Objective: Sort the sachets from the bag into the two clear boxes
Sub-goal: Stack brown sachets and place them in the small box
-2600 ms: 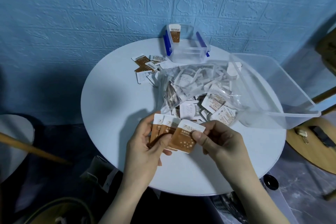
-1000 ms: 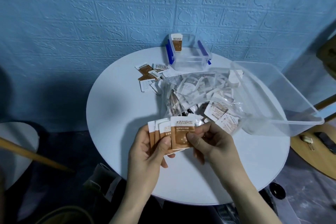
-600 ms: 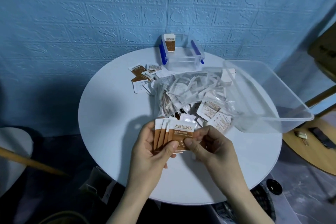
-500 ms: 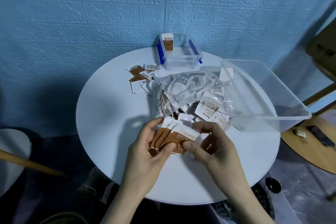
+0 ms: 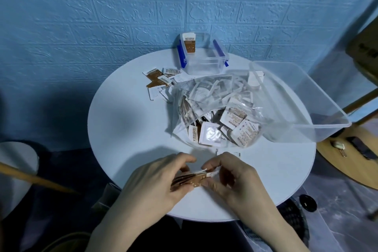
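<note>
Left hand: the left hand [image 5: 157, 186] is low over the near edge of the round white table [image 5: 126, 129], fingers curled round a small stack of brown sachets [image 5: 189, 180], gripping it from the left.
Right hand: the right hand [image 5: 231, 182] meets the stack from the right, thumb and forefinger pinching the white ends of the sachets.
Held stack: it lies nearly flat between the two hands, its edges fanned a little; the count cannot be told.
Bag: the clear bag [image 5: 216, 112] lies at the table's middle, its mouth towards the person, full of white and brown sachets, with several at the opening.
Small box: the small clear box with blue clips [image 5: 204, 57] stands at the far edge of the table; one brown sachet [image 5: 189, 45] leans upright against its left wall.
Large box: the large clear box [image 5: 302, 100] sits at the right edge, tilted and hanging partly past the rim, just beside the bag.
Loose sachets: a scatter of loose sachets [image 5: 159, 82] lies on the far left part of the table, between the bag and the small box.
</note>
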Tool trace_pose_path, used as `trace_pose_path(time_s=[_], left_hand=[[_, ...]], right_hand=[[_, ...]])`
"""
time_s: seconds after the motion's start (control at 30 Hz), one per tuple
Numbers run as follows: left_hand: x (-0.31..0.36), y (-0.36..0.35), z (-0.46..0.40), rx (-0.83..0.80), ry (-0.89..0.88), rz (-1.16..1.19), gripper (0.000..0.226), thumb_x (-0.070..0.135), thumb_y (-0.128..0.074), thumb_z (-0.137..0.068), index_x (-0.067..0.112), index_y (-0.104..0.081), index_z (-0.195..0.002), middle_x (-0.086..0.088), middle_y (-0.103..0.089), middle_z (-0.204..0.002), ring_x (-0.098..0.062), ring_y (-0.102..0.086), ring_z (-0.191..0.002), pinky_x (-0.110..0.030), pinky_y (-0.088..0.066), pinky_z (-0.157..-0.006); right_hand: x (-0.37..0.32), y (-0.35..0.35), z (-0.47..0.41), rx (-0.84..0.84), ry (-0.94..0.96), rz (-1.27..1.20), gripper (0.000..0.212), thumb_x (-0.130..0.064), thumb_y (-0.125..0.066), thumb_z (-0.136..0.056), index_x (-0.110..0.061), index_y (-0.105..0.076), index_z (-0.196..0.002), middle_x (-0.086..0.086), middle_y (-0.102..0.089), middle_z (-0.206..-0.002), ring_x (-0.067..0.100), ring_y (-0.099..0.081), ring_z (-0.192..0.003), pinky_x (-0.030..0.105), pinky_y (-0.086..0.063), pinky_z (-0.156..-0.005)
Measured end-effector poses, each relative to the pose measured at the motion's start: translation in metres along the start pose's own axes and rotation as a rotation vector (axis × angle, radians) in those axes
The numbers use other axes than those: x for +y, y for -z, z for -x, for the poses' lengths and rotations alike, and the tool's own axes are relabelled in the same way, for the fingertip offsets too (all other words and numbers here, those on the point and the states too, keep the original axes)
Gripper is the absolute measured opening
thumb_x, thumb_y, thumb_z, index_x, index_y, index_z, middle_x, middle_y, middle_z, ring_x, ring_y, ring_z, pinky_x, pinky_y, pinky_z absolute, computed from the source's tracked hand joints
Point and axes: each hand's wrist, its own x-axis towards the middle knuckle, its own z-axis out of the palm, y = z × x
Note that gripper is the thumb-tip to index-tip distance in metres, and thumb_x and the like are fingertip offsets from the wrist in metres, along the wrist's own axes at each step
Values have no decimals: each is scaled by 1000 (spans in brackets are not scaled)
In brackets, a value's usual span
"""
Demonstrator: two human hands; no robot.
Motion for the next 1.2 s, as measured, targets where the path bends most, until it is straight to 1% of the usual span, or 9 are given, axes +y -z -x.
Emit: trace_pose_path(time_s=[0.07, 0.2, 0.33, 0.4, 0.53, 0.77, 0.9, 1.03, 1.2], left_hand=[[-4, -9, -1, 25, -16, 32, 42, 43, -70, -83, 48, -47, -118, 32, -58, -104, 5, -56, -98, -9, -40, -77], [-12, -24, -6, 99, 78, 214, 40, 39, -71, -72, 45, -51, -106, 24, -66, -90, 2, -61, -77, -24, -51, -71], [-2, -30, -16, 227, 243, 843, 21, 12, -79, -72, 19, -66, -87, 0, -68, -66, -7, -56, -51, -17, -42, -47], [1, -35, -20, 260, 286, 998, 20, 3, -77, -76, 12, -63, -87, -4, -64, -60, -10, -51, -41, -17, -34, -34], [-2, -46, -28, 261, 320, 1099, 36, 16, -69, -67, 12, -58, -101, -4, -66, -67, -15, -51, -38, -18, -29, -27], [-3, -46, -24, 266, 330, 1126, 44, 14, -78, -71, 18, -56, -109, -6, -68, -71, -17, -53, -40, -21, -35, -29], [-2, -46, -24, 261, 306, 1132, 41, 13, -73, -70, 17, -57, -108, -5, -70, -73, -19, -54, -41, -20, -35, -29], [-5, -48, -25, 251, 309, 1129, 44, 12, -81, -72, 15, -57, -109, -7, -69, -76, -20, -54, -42, -22, -36, -29], [-8, -50, -24, 239, 305, 1134, 43, 15, -70, -68, 16, -56, -109, -7, -69, -75, -21, -56, -42, -22, -37, -30]], right_hand=[[1, 0, 1, -3, -13, -2, 31, -15, -82, -74, -37, -62, -84, -22, -52, -66, 5, -44, -55, 11, -33, -55], [6, 13, -6, 117, -14, 7, 21, -32, -80, -75, -32, -66, -91, -18, -59, -86, 6, -49, -60, 14, -37, -58], [16, 36, -20, 368, -58, 310, 24, -35, -71, -83, -31, -64, -105, -13, -58, -109, 5, -50, -59, 33, -45, -59], [20, 40, -26, 375, -133, 441, 35, -42, -68, -84, -29, -61, -116, -9, -55, -120, 16, -58, -67, 32, -42, -57], [24, 29, -32, 318, -203, 590, 55, -45, -66, -84, -23, -51, -132, -5, -48, -133, 30, -63, -90, 30, -37, -60], [30, 34, -25, 383, -179, 436, 42, -31, -73, -81, -24, -64, -122, -5, -66, -112, 24, -63, -74, 32, -46, -64], [32, 37, -21, 376, -177, 266, 36, -30, -72, -82, -24, -68, -118, -15, -63, -79, 1, -56, -63, 12, -42, -62], [35, 39, -20, 435, -201, 115, 18, -26, -61, -91, -21, -71, -104, -8, -62, -59, 6, -58, -58, 13, -42, -55], [16, 43, -19, 520, -144, -264, 15, -26, -53, -91, -13, -57, -98, 7, -70, -68, 19, -60, -52, 21, -47, -50]])
